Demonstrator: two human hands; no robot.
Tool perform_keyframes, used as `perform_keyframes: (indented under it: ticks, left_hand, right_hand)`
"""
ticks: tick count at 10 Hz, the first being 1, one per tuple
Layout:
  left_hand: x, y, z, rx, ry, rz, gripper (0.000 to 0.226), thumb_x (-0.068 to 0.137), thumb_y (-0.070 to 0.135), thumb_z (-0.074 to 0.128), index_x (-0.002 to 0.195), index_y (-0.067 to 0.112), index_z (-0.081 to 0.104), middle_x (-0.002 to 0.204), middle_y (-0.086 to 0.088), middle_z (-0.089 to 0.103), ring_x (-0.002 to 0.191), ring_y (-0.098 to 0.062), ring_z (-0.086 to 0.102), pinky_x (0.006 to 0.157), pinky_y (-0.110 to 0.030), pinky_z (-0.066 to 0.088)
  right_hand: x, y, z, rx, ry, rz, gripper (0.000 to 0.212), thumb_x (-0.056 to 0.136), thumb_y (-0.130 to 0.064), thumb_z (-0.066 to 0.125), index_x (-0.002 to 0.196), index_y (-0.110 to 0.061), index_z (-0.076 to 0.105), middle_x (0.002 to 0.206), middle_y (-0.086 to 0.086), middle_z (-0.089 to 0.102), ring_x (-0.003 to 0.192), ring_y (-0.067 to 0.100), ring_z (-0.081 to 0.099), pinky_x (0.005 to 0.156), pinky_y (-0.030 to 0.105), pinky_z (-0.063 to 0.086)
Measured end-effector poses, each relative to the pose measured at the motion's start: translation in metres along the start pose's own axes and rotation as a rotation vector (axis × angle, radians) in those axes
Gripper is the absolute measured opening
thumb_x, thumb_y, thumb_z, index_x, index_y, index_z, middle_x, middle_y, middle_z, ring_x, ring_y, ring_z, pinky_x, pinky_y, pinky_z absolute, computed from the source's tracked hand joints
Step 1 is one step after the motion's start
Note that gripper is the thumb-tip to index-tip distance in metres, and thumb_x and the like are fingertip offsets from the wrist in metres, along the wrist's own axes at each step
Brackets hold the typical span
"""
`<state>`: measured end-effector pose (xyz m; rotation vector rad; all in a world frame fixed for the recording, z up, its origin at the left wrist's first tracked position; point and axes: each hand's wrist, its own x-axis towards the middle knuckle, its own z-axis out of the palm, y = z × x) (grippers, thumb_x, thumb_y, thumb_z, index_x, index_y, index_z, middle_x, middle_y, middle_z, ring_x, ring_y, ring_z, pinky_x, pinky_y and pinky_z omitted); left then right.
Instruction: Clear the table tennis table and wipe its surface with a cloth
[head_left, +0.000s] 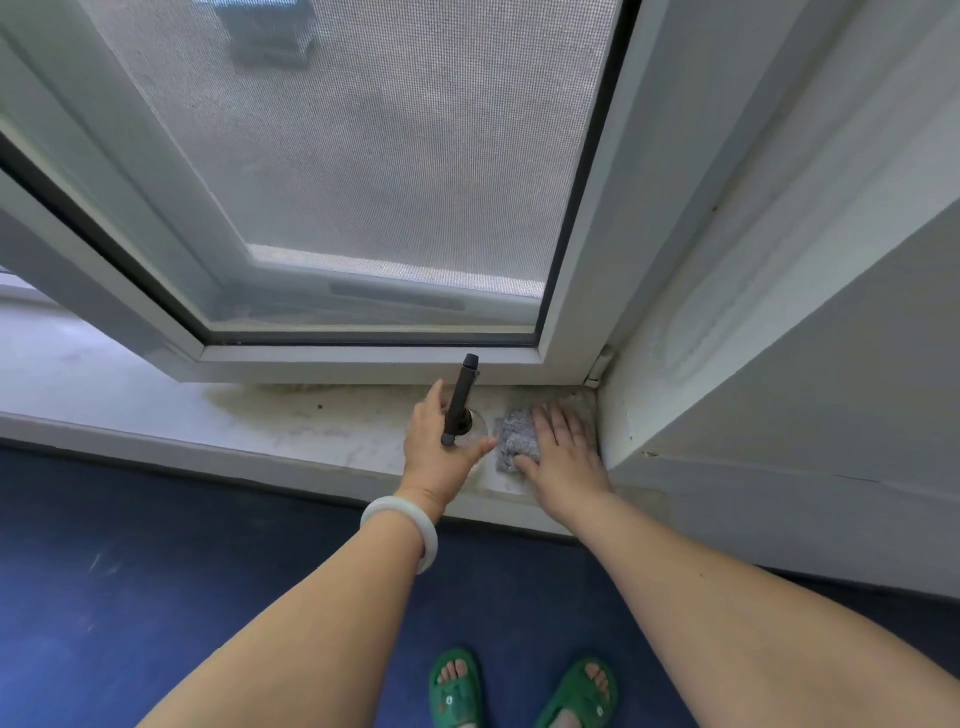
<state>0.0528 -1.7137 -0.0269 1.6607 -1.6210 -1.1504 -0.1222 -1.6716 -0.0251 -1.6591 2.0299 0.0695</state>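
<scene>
A grey cloth (513, 435) lies on the white window sill (291, 431), close to the right corner. My right hand (563, 460) rests flat on the cloth with its fingers straight and its thumb at the cloth's near edge. Just left of the cloth stands a clear spray bottle (459, 402) with a black sprayer head. My left hand (436, 449), with a white bangle on the wrist, curls around the bottle's body. No table tennis table shows in this view.
A white window sash (363, 356) with a mesh screen swings open over the sill, just above my hands. The sill is stained near the frame. A white wall corner (675, 395) closes the right side. The blue floor (156, 571) and my green slippers (457, 686) lie below.
</scene>
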Motion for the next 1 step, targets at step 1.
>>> perform_keyframes:
  ticks: [1]
  left_hand:
    - [-0.0284, 0.0099, -0.0016, 0.145, 0.063, -0.151, 0.097, 0.067, 0.043, 0.083, 0.147, 0.016, 0.034, 0.136, -0.010, 0.045, 0.129, -0.031, 0.039, 0.110, -0.049, 0.034]
  right_hand:
    - [-0.0135, -0.0029, -0.0094, 0.012, 0.037, 0.003, 0.074, 0.104, -0.047, 0.037, 0.159, -0.019, -0.004, 0.166, 0.002, -0.010, 0.153, 0.022, -0.012, 0.124, 0.038, -0.005]
